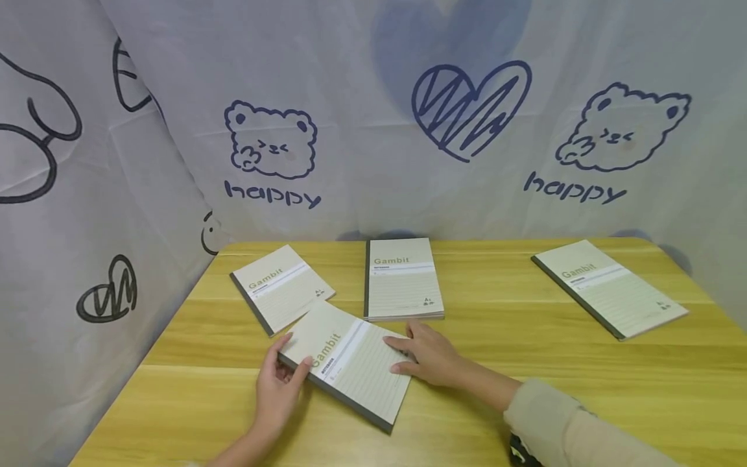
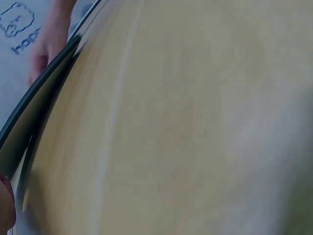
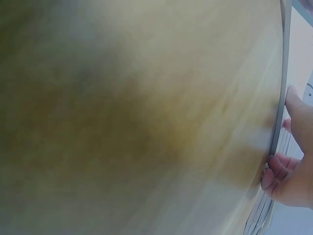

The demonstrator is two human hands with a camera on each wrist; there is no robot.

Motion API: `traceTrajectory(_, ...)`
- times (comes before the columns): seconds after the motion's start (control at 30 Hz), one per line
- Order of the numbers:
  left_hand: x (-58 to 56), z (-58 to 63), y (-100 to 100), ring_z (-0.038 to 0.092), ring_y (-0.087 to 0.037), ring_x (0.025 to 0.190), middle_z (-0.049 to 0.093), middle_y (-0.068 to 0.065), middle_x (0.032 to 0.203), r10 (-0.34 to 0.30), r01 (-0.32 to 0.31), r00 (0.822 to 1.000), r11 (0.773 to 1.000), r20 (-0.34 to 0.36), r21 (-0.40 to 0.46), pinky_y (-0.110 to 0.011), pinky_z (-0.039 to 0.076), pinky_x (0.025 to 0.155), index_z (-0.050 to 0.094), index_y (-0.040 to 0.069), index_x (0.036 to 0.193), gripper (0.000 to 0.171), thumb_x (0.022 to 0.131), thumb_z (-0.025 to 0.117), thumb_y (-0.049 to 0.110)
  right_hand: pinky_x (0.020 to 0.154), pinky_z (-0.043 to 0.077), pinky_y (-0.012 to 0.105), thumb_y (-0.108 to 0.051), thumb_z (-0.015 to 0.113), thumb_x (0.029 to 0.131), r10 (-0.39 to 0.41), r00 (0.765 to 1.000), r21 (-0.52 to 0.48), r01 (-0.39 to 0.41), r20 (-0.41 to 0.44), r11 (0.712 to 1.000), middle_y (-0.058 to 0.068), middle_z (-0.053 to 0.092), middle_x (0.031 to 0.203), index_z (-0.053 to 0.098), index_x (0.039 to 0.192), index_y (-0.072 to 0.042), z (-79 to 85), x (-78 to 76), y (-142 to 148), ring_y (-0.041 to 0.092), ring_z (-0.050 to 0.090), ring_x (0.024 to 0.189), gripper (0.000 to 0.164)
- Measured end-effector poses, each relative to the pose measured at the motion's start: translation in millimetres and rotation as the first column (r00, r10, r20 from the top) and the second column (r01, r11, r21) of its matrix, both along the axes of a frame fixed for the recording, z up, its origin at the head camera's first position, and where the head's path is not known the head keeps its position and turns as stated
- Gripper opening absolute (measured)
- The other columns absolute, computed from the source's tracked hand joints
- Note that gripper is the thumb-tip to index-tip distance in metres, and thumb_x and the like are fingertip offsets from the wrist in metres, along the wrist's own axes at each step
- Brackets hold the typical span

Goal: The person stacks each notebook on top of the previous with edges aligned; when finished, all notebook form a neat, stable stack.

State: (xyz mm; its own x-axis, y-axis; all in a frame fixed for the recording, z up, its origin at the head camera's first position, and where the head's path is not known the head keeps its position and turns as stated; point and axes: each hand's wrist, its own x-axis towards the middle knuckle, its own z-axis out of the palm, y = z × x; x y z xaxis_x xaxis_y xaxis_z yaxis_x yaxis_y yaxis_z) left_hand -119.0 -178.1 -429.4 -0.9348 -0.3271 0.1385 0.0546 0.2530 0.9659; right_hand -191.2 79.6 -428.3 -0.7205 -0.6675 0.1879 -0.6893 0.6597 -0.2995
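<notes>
A cream Gambit notebook (image 1: 362, 370) with a dark spine is held between both hands near the front of the table, tilted on the slant. My left hand (image 1: 277, 389) grips its left corner, thumb on the cover and fingers at the edge below. At the right edge, my right hand (image 1: 434, 355) pinches it, with thumb and forefinger on the cover. In the left wrist view the notebook's dark spine (image 2: 41, 85) shows raised off the wood. The right wrist view has the right hand (image 3: 296, 169) with fingertips curled under the notebook's edge (image 3: 284, 83).
Behind the held notebook, another notebook (image 1: 284, 285) lies angled at the left. A squared stack of notebooks (image 1: 405, 285) lies at the back middle. One more notebook (image 1: 613, 292) is at the right of the wooden table (image 1: 490, 279). A printed white cloth (image 1: 362, 162) hangs behind.
</notes>
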Motion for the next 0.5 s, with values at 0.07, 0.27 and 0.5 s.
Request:
traceTrajectory(0.07, 5.9, -1.5, 6.7, 0.051, 0.003, 0.071, 0.056, -0.022, 0.107, -0.039, 0.04, 0.999, 0.999, 0.035, -0.015, -0.013, 0.046, 0.061, 0.041, -0.001, 0.133, 0.055, 0.083, 0.065, 0.0, 0.056, 0.019, 0.017, -0.042, 0.064, 0.082, 0.002, 1.0, 0.002, -0.002, 0.0, 1.0, -0.003, 0.035, 0.081, 0.06, 0.125, -0.014, 1.0, 0.3, -0.6, 0.008, 0.026, 0.068, 0.052)
traceTrajectory(0.27, 18.4, -3.6, 20.1, 0.049, 0.001, 0.064, 0.058, -0.017, 0.094, -0.103, 0.109, 0.987, 0.993, 0.12, -0.043, -0.015, 0.045, 0.055, 0.041, -0.004, 0.127, 0.052, 0.082, 0.066, 0.001, 0.057, 0.019, 0.016, -0.042, 0.064, 0.081, 0.013, 1.0, 0.001, -0.013, -0.013, 1.0, -0.002, 0.036, 0.081, 0.06, 0.124, -0.014, 0.9, -0.7, -1.8, 0.008, 0.026, 0.068, 0.051)
traceTrajectory(0.5, 24.6, -1.3, 28.2, 0.05, 0.002, 0.064, 0.058, -0.015, 0.089, -0.14, 0.143, 0.984, 0.99, 0.114, -0.018, -0.015, 0.045, 0.056, 0.042, -0.007, 0.123, 0.047, 0.081, 0.063, -0.004, 0.056, 0.021, 0.016, -0.042, 0.064, 0.081, 0.006, 1.0, -0.001, -0.006, -0.005, 1.0, -0.003, 0.035, 0.081, 0.061, 0.124, -0.014, 0.5, 0.0, -0.1, 0.007, 0.027, 0.068, 0.051)
